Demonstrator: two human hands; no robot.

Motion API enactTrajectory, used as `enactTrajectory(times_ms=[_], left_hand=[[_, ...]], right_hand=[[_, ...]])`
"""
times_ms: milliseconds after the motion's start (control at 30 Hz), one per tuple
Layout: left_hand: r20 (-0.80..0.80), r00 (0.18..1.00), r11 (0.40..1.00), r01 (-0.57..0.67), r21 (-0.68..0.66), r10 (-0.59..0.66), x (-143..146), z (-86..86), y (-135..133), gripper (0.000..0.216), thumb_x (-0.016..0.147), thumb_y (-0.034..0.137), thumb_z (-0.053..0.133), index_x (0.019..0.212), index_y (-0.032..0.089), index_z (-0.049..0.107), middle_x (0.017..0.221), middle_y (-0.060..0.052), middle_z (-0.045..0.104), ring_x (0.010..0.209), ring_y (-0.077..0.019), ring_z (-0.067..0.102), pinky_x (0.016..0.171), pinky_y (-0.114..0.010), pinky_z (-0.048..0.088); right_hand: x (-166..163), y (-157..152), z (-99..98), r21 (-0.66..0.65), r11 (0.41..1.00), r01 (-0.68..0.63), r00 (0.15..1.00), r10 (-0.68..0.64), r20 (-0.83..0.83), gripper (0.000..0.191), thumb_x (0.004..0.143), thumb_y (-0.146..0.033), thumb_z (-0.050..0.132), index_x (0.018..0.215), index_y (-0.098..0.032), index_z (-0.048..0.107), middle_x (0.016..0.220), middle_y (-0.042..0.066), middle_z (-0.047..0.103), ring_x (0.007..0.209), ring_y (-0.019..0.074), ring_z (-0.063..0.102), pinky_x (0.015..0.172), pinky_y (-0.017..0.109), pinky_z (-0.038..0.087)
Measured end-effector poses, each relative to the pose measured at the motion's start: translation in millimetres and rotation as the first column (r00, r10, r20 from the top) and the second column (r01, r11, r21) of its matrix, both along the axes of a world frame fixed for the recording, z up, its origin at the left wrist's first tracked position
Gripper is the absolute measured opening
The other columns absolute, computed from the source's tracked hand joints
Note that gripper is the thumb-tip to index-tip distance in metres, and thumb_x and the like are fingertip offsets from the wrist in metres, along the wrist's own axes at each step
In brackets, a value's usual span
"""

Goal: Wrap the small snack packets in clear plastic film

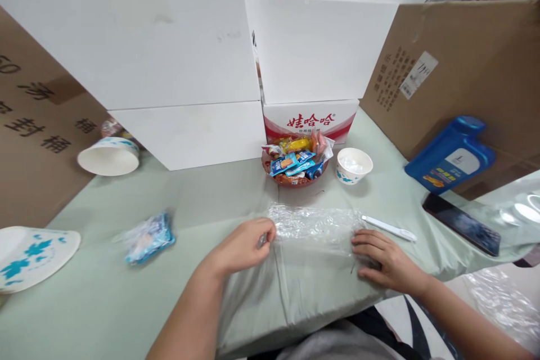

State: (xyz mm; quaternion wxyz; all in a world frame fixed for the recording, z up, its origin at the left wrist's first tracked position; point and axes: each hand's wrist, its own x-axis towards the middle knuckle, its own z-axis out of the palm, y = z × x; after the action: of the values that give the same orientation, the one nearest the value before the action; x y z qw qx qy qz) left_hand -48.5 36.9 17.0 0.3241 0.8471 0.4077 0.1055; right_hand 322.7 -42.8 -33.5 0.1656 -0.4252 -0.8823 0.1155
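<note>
A crinkled clear plastic bag (314,225) lies stretched flat across the table in front of me. My left hand (248,243) is closed, its thumb and fingers pinching the bag's left end. At the right end, my right hand (382,259) rests with fingers on the plastic and thumb apart from them. A white utility knife (388,228) lies just beyond my right fingers. Behind the bag stands a reddish-brown bowl (291,181) heaped with small wrapped snacks (297,160). Beside it is a white paper cup (353,173) with clear plastic inside.
Blue wrapped packets (149,239) in clear film lie left. Paper tubs (110,158) are tipped at the far left. A blue bottle (451,154) leans on a cardboard box (459,67), near a phone (462,225). White boards (169,34) wall the back; a person's blurred head shows above.
</note>
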Motion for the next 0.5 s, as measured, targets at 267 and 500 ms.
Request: enactTrajectory(times_ms=[267, 500], left_hand=[[-0.172, 0.941, 0.954, -0.298, -0.021, 0.290, 5, -9.9, 6, 0.010, 0.087, 0.019, 0.040, 0.087, 0.022, 0.050, 0.076, 0.001, 0.064, 0.068, -0.0167, 0.059, 0.061, -0.026, 0.038], [-0.394, 0.843, 0.931, -0.338, 0.139, 0.365, 22, -24.9, 8, 0.015, 0.093, 0.021, 0.045, 0.104, 0.022, 0.055, 0.088, -0.004, 0.071, 0.081, -0.0219, 0.066, 0.065, -0.029, 0.039]], right_hand=[[-10, 11, 3.0, -0.225, 0.888, 0.401, 0.888, -0.437, -0.141, 0.033, 0.096, -0.039, 0.038, 0.094, -0.022, 0.066, 0.090, 0.006, 0.072, 0.083, 0.0203, 0.068, 0.075, 0.033, 0.054], [-23, 21, -12.2, -0.080, 0.801, 0.593, 0.801, -0.579, 0.151, 0.034, 0.093, -0.035, 0.041, 0.116, -0.019, 0.061, 0.088, 0.005, 0.072, 0.078, 0.0230, 0.068, 0.071, 0.034, 0.049]])
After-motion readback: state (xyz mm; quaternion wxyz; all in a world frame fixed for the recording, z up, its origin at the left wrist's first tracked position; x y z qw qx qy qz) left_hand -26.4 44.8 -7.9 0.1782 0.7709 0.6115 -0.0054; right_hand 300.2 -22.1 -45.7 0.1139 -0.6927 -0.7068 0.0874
